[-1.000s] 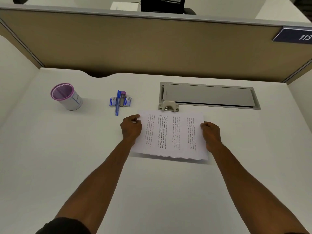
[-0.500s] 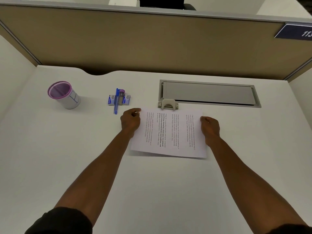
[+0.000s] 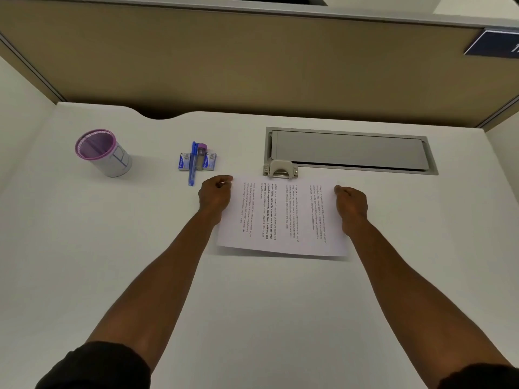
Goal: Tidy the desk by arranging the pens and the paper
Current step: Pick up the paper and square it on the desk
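A printed white paper sheet (image 3: 283, 217) lies near the middle of the white desk (image 3: 112, 262), its near edge lifted slightly with a shadow under it. My left hand (image 3: 214, 196) grips its left edge and my right hand (image 3: 351, 204) grips its right edge, fingers curled. A blue pen (image 3: 192, 164) lies lengthwise across small blue-and-white boxes (image 3: 183, 162), beside a purple-capped item (image 3: 201, 157), just left of my left hand. A purple-rimmed pen cup (image 3: 105, 153) stands at the far left; nothing shows inside it.
A grey metal cable hatch (image 3: 351, 151) with a beige latch (image 3: 280, 169) is set into the desk just beyond the paper. A tan partition wall (image 3: 252, 66) closes the back, and a blue sign (image 3: 497, 43) hangs at its right.
Both hands have slid the paper slightly away from me, toward the hatch latch. The pen, boxes and cup have not moved.
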A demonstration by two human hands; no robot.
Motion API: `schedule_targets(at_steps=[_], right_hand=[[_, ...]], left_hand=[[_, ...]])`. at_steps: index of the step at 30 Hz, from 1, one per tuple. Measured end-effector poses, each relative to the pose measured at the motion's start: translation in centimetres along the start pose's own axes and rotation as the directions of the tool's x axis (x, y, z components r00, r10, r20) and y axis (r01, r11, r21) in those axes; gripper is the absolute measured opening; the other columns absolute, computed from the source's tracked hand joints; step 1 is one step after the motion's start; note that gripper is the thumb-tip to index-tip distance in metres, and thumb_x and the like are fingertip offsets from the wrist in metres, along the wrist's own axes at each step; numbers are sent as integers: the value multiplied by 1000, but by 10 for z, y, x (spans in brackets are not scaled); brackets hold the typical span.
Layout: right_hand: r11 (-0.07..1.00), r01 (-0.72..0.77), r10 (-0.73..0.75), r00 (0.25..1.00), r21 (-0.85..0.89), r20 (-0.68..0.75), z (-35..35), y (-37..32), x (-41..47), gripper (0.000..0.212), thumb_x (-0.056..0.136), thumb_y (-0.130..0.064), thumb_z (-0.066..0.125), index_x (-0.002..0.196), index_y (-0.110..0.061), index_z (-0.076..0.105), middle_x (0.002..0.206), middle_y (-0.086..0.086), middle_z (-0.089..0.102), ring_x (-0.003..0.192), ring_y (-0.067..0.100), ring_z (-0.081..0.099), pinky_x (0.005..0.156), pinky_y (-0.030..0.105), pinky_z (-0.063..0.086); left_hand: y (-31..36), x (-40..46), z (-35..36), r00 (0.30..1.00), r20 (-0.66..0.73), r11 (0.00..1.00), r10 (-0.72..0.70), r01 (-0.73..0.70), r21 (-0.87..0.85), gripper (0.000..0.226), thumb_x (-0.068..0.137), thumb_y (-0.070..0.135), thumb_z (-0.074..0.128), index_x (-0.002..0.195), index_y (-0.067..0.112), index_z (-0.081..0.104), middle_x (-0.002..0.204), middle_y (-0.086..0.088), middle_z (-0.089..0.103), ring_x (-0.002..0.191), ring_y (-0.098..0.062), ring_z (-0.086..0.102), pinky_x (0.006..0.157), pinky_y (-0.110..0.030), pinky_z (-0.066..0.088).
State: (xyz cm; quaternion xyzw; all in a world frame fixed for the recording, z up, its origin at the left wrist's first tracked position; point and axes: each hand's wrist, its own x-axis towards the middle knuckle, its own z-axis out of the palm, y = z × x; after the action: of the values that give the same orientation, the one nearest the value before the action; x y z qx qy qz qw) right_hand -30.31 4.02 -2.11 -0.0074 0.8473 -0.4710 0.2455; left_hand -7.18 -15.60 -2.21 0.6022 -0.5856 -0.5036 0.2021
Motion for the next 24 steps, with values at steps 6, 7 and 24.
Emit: schedule_targets(at_steps=[6, 7, 24], right_hand=[[998, 51, -53, 997, -34, -63, 3, 0, -3, 23, 94, -20, 61, 115, -16, 68, 126, 3, 65, 115, 23, 59, 101, 33, 46], [998, 58, -60, 996, -30, -70, 3, 0, -3, 23, 94, -19, 61, 116, -16, 68, 126, 4, 65, 116, 23, 59, 102, 33, 47], [987, 138, -149, 979, -85, -139, 9, -4, 3, 24, 92, -17, 61, 113, -12, 72, 121, 5, 70, 113, 23, 63, 98, 26, 44]], left_hand=[[0, 4, 1, 999, -7, 998, 34, -34, 46, 27, 97, 15, 50, 113, 21, 70, 125, -2, 64, 98, -16, 57, 97, -33, 50], [1, 4, 1, 999, -7, 998, 45, -45, 54, 27, 97, 15, 50, 114, 21, 70, 125, -2, 64, 97, -15, 58, 97, -33, 51], [5, 0, 7, 974, -110, 970, 200, -180, 166, 33, 93, 10, 61, 126, 6, 60, 123, -11, 65, 112, -24, 62, 97, -26, 45]])
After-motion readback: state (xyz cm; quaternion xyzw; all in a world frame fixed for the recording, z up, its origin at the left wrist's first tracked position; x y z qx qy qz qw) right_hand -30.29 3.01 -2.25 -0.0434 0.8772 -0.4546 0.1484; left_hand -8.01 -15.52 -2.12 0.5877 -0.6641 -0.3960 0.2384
